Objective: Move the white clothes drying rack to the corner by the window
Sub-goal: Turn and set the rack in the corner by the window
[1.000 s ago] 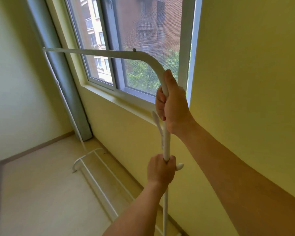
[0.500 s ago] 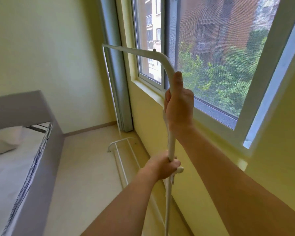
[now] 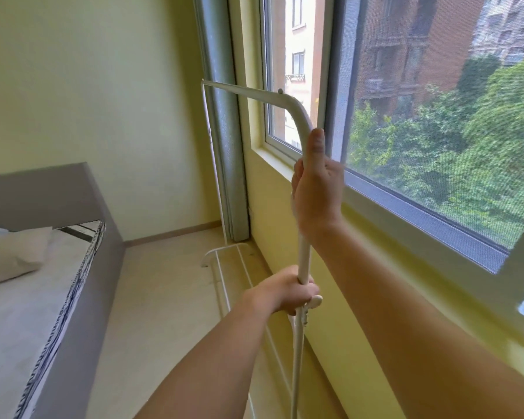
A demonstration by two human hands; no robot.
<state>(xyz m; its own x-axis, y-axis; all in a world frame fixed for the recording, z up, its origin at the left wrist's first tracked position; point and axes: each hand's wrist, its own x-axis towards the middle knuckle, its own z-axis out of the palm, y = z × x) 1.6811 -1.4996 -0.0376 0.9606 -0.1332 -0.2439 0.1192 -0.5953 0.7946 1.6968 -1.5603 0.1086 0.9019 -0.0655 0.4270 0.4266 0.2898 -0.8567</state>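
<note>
The white clothes drying rack (image 3: 303,255) stands along the yellow wall under the window (image 3: 421,110). Its top bar runs from the bend near my hand to the far post by the corner. Its thin base rails (image 3: 224,267) lie on the floor. My right hand (image 3: 316,192) grips the near upright post just below the bend, thumb pointing up. My left hand (image 3: 288,293) is closed around the same post lower down, beside a small white knob (image 3: 315,301). The post's foot is out of view.
A grey curtain (image 3: 224,131) hangs in the corner behind the rack's far post. A grey-framed bed (image 3: 73,267) with a white pillow (image 3: 9,255) fills the left side. A strip of pale floor (image 3: 158,297) runs between the bed and the rack.
The view has swung right and nearer to the window; the bed came into sight on the left. The rack's far end now sits close to the curtain in the corner. Both hands keep their grip.
</note>
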